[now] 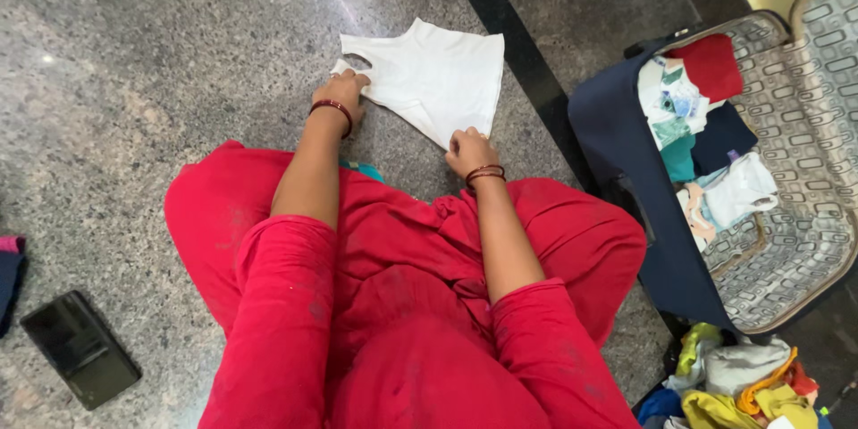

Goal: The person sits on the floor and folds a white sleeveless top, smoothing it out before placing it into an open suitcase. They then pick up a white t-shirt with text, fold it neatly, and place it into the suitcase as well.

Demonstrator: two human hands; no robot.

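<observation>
A small white sleeveless top lies folded flat on the grey speckled stone floor in front of me. My left hand grips its left edge by the armhole. At the garment's lower corner, my right hand pinches the fabric. Both wrists wear dark red bangles. I sit cross-legged in red clothing.
An open dark blue suitcase with patterned lining lies at the right, holding folded clothes. A loose heap of coloured clothes sits at the lower right. A black phone lies on the floor at the lower left, near some fabric.
</observation>
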